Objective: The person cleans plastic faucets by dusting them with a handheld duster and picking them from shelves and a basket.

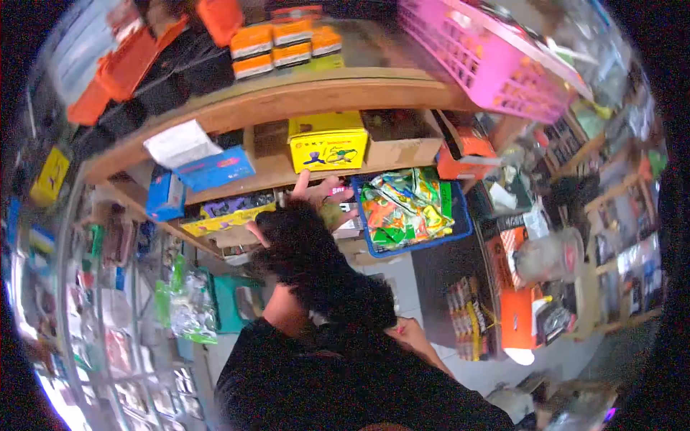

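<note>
My left hand (322,194) reaches up to the shelf, fingers spread, just below a yellow box (328,143) and left of a blue basket (424,248) of green and orange packets (406,208). A black fluffy thing (330,266) covers part of this hand and its wrist. At the lower end of that fluffy thing my right hand (408,332) is closed; what its fingers hold is hidden.
Blue boxes (215,169) and an open cardboard box (402,147) stand on the wooden shelf (338,90). Above are orange boxes (291,43) and a pink basket (496,65). Goods line both sides, including a clear container (550,257) at right.
</note>
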Motion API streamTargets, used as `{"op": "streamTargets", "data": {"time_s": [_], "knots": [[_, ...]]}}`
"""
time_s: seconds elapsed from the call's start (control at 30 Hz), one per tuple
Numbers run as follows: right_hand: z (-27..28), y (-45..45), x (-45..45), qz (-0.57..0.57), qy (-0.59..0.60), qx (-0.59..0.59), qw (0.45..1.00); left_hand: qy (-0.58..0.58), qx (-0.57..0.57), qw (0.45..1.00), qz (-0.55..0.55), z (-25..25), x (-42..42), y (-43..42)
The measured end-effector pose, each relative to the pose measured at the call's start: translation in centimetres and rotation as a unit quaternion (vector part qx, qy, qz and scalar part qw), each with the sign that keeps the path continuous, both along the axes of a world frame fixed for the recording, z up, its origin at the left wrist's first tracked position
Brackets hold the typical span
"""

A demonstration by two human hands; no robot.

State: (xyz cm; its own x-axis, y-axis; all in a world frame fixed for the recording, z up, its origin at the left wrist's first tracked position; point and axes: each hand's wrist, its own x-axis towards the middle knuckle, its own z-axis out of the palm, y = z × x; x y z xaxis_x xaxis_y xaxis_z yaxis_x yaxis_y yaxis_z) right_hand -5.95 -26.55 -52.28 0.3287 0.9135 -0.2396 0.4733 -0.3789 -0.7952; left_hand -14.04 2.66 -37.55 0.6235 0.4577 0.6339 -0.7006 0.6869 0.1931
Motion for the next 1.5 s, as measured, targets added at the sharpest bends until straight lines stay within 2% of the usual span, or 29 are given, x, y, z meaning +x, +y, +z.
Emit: {"op": "streamTargets", "data": {"time_s": [0.07, 0.1, 0.17, 0.2, 0.23, 0.27, 0.33, 0.4, 0.47, 0.53, 0.6, 0.63, 0.67, 0.73, 0.77, 0.8, 0.87, 0.93, 1.0, 1.07, 1.13, 1.17, 1.2, 1.27, 1.3, 1.33, 1.4, 1.47, 1.5], "knots": [[-0.4, 0.6, 0.5, -0.097, 0.151, -0.052, 0.982, 0.111, -0.158, 0.976, 0.102, 0.7, -1.1, -1.1], [-0.7, 0.7, 1.4, -0.089, 0.138, -0.070, 0.984, 0.163, -0.171, 0.958, 0.162, -0.1, -1.5, -0.9], [1.5, 1.5, 3.9, -0.013, 0.065, -0.132, 0.989, 0.101, -0.217, 0.951, 0.197, -0.6, -1.7, -2.0], [2.3, 1.9, 5.3, 0.038, 0.004, -0.169, 0.985, 0.053, -0.132, 0.972, 0.185, -0.5, -1.6, -2.3], [1.3, 2.0, 7.0, 0.059, 0.005, -0.094, 0.994, 0.010, -0.036, 0.985, 0.171, -0.3, -1.5, -2.5], [0.9, 1.9, 9.0, 0.079, 0.000, -0.091, 0.993, 0.006, -0.033, 0.981, 0.192, 0.0, -1.5, -3.0], [2.6, 2.9, 10.7, 0.065, -0.059, -0.121, 0.989, -0.104, -0.321, 0.934, 0.117, 0.7, -1.6, -3.9], [3.2, 3.6, 10.9, 0.050, -0.090, -0.046, 0.994, 0.004, -0.248, 0.948, 0.200, 0.2, -0.9, -3.8], [1.9, 3.5, 11.7, 0.137, -0.028, 0.043, 0.989, 0.069, -0.019, 0.961, 0.266, -0.5, -1.4, -3.6], [1.6, 4.4, 11.4, 0.184, -0.014, 0.028, 0.982, 0.051, -0.007, 0.968, 0.247, 0.3, -2.1, -4.3], [0.4, 5.2, 10.1, 0.114, 0.034, -0.019, 0.993, 0.106, -0.092, 0.946, 0.292, 1.4, -2.8, -4.9], [-0.4, 5.6, 9.4, 0.115, 0.031, -0.005, 0.993, 0.095, -0.213, 0.923, 0.306, 1.2, -3.4, -4.4], [-0.8, 5.8, 9.0, 0.115, 0.036, 0.001, 0.993, 0.066, -0.256, 0.927, 0.265, 0.8, -3.9, -4.2], [1.4, 6.6, 7.7, 0.173, -0.027, 0.071, 0.982, 0.169, -0.080, 0.920, 0.345, 1.1, -4.6, -3.3], [2.4, 6.9, 7.2, 0.165, -0.025, 0.077, 0.983, 0.065, -0.033, 0.958, 0.277, 0.5, -4.8, -2.4], [3.4, 7.2, 7.0, 0.119, -0.005, 0.040, 0.992, 0.084, -0.015, 0.952, 0.293, 0.6, -5.1, -1.9], [3.5, 7.3, 6.7, 0.067, 0.011, 0.001, 0.998, -0.030, -0.263, 0.949, 0.170, 0.3, -5.7, -2.3], [1.7, 6.4, 6.2, 0.068, -0.039, -0.022, 0.997, -0.005, -0.292, 0.942, 0.166, -0.9, -5.1, -1.8], [0.4, 5.2, 6.1, 0.104, -0.049, 0.014, 0.993, 0.065, -0.004, 0.975, 0.213, -0.4, -3.7, -1.4], [-0.2, 4.5, 6.4, 0.081, -0.037, 0.083, 0.993, 0.063, -0.073, 0.976, 0.197, 0.1, -3.0, -2.5], [0.7, 3.7, 6.0, 0.040, 0.004, 0.019, 0.999, 0.103, -0.141, 0.961, 0.215, 0.0, -1.8, -3.0], [1.0, 3.4, 5.9, 0.070, -0.006, -0.016, 0.997, 0.013, -0.267, 0.954, 0.134, 0.0, -1.5, -3.1], [1.2, 3.1, 6.0, 0.101, -0.016, -0.051, 0.993, 0.013, -0.267, 0.955, 0.128, -0.2, -1.1, -3.2], [-0.1, 2.0, 6.7, 0.078, 0.002, -0.007, 0.997, 0.068, -0.032, 0.981, 0.179, -1.0, -0.5, -3.1], [0.4, 1.9, 7.0, 0.044, 0.017, 0.009, 0.999, 0.093, -0.015, 0.976, 0.196, -0.6, -0.4, -3.4], [0.7, 1.7, 7.2, 0.012, 0.032, 0.025, 0.999, 0.094, -0.016, 0.976, 0.194, -0.2, -0.4, -3.9], [0.5, 1.7, 7.7, 0.023, 0.013, 0.011, 1.000, 0.301, -0.174, 0.864, 0.364, 0.6, -0.4, -4.9], [0.1, 1.7, 8.0, 0.038, -0.005, 0.001, 0.999, 0.218, -0.263, 0.895, 0.288, -2.6, -0.5, -3.4], [0.0, 1.6, 8.1, 0.056, -0.029, 0.029, 0.998, 0.144, -0.128, 0.953, 0.234, -1.9, -0.3, -3.6]]}}
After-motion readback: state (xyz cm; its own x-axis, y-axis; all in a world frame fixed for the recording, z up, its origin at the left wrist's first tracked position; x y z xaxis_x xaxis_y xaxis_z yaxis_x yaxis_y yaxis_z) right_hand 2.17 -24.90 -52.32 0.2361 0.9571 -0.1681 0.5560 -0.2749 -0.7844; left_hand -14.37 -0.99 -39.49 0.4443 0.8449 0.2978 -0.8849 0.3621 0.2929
